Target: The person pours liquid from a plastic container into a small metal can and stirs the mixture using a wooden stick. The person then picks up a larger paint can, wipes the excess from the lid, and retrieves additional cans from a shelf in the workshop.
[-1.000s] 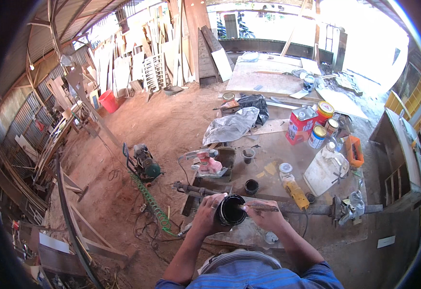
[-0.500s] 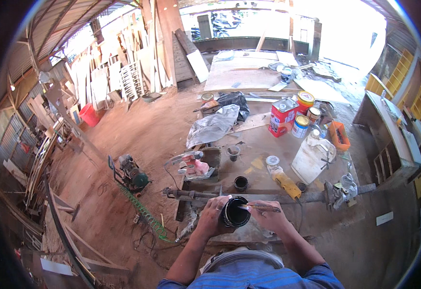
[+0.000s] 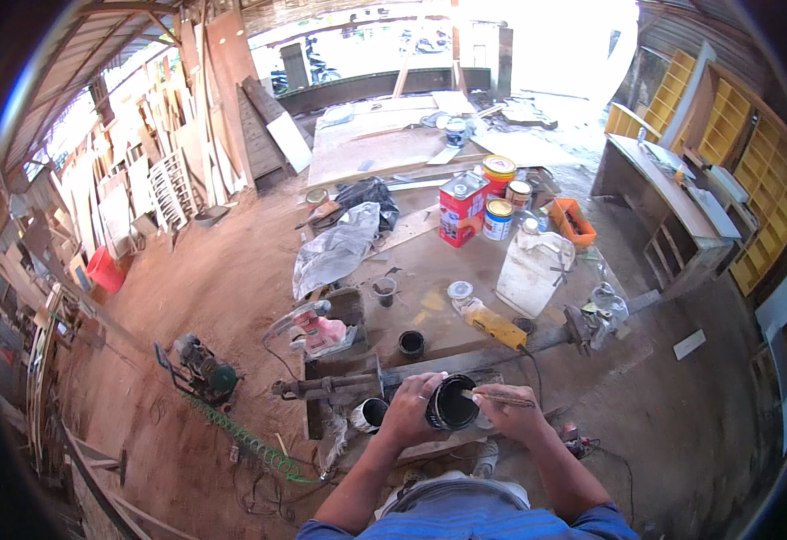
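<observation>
My left hand [image 3: 408, 412] is wrapped round the side of an open black can [image 3: 433, 416], which is tilted so its dark inside shows. In my right hand [image 3: 512, 419] is a thin wooden stick [image 3: 508, 397], pinched between the fingers. Its tip reaches over the rim into the can; whether that end carries bristles is hidden. Beside my left wrist stands a white can [image 3: 363, 416] with a dark inside. A small black cup [image 3: 411, 344] sits on the worktable [image 3: 429, 312] just beyond my hands, and a clear cup [image 3: 384, 290] is farther off.
A yellow power tool [image 3: 497, 326] and a white jug [image 3: 528, 270] lie ahead to the right. Behind them are a red tin [image 3: 462, 216], paint cans [image 3: 499, 220] and an orange box [image 3: 573, 222]. At left are a pink-and-red power tool [image 3: 321, 333] and a compressor [image 3: 204, 367] on the floor.
The view has turned to the right, so the surroundings sit farther left. The white can beside my left wrist now shows. Both hands keep their holds, with the stick still in the can.
</observation>
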Demonstrator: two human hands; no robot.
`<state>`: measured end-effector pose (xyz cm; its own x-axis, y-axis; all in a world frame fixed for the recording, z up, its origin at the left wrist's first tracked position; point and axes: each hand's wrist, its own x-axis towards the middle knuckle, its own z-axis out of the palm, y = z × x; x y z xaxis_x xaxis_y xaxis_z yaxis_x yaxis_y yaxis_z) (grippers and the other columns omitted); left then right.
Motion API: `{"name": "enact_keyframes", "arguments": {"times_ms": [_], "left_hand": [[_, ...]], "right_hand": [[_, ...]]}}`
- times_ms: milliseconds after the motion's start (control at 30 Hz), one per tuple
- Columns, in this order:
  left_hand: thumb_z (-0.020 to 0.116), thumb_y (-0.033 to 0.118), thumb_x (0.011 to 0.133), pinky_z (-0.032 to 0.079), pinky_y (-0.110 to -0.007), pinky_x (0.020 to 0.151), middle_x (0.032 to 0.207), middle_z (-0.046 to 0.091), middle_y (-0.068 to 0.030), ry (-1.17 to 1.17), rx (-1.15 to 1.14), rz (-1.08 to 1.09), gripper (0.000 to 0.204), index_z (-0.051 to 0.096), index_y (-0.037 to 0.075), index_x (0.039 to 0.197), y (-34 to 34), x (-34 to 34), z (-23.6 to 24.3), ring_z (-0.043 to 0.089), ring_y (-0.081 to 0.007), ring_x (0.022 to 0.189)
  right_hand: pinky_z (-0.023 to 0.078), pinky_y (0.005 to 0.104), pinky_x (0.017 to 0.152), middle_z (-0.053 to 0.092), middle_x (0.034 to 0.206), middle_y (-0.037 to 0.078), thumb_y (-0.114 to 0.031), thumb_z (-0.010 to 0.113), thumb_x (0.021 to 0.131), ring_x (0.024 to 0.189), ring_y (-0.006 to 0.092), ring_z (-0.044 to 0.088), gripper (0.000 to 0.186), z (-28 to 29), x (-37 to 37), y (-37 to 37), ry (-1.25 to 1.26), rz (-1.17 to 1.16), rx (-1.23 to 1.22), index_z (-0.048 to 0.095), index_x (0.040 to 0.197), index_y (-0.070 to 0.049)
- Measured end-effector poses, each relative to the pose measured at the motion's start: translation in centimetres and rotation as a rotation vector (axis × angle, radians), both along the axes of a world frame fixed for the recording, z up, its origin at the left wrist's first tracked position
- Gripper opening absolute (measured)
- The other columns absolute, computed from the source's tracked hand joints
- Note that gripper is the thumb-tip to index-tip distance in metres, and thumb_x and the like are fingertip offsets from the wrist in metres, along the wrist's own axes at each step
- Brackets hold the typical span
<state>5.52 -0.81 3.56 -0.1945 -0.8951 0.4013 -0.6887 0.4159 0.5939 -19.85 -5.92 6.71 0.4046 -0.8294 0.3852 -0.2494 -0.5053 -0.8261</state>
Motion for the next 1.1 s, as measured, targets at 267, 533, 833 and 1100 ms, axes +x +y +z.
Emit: {"name": "enact_keyframes", "arguments": {"times_ms": [267, 533, 833, 1100], "left_hand": [[0.099, 0.035, 0.059, 0.048, -0.053, 0.119, 0.148, 0.061, -0.0200, 0.020, 0.077, -0.162, 0.113, 0.051, 0.008, 0.158, -0.2, -2.1, -0.8, 0.057, -0.0439, 0.138], [0.100, 0.031, 0.054, 0.046, -0.053, 0.121, 0.151, 0.059, -0.0178, 0.049, 0.148, -0.240, 0.121, 0.049, 0.010, 0.161, 0.6, -4.7, -1.9, 0.056, -0.0431, 0.139], [0.097, 0.031, 0.057, 0.046, -0.054, 0.122, 0.149, 0.059, -0.0166, -0.012, 0.139, -0.228, 0.114, 0.051, 0.010, 0.159, 0.9, -8.1, 0.1, 0.055, -0.0415, 0.139], [0.099, 0.025, 0.056, 0.046, -0.055, 0.122, 0.152, 0.057, -0.0175, -0.040, 0.006, -0.144, 0.113, 0.051, 0.011, 0.157, 0.4, -13.9, 2.0, 0.054, -0.0434, 0.141]], "right_hand": [[0.060, 0.0303, 0.076, 0.080, 0.091, 0.004, -0.021, 0.077, 0.106, 0.083, 0.0092, 0.072, 0.023, -1.9, -1.9, 6.0, -0.101, -0.114, 0.686, 0.081, 0.117, -0.002], [0.062, 0.0324, 0.076, 0.083, 0.095, 0.016, -0.014, 0.077, 0.104, 0.084, 0.0180, 0.080, 0.018, 0.8, -4.4, 8.2, 0.135, -0.310, 0.154, 0.081, 0.111, 0.002], [0.060, 0.0296, 0.070, 0.080, 0.087, 0.009, -0.015, 0.075, 0.107, 0.076, 0.0136, 0.074, 0.020, -1.2, -7.1, 7.9, -0.285, -0.305, 0.533, 0.079, 0.114, 0.004], [0.059, 0.0307, 0.069, 0.081, 0.088, 0.012, -0.015, 0.077, 0.105, 0.076, 0.0136, 0.075, 0.018, 1.4, -14.4, 7.0, 0.015, -0.205, 0.133, 0.081, 0.114, 0.001]]}}
